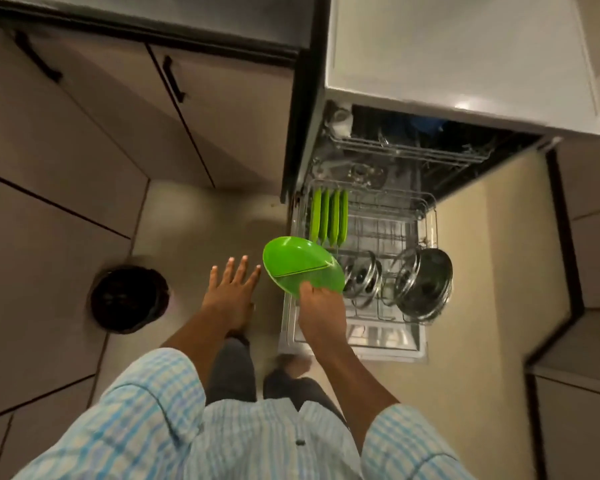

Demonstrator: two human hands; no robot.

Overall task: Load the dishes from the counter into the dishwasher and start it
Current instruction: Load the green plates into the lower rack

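My right grip (321, 313) pinches the green plate (298, 268) by its near edge, tilted above the near-left corner of the lower rack (433, 223). My left grip (231, 292) is released, fingers spread over the floor. Four racked plates (329, 216) stand far-left. Risk: the edge-only hold lets the plate slip, or it clips the steel lids (362, 277) just right while slotting.

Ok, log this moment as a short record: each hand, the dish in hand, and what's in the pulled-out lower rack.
left hand: open, fingers spread, holds nothing
right hand: grips the round green plastic plate by its near edge
plate position: tilted, over the left side of the wire lower rack
in rack: four upright green plates at back left; steel-rimmed lid and steel pot on edge further right
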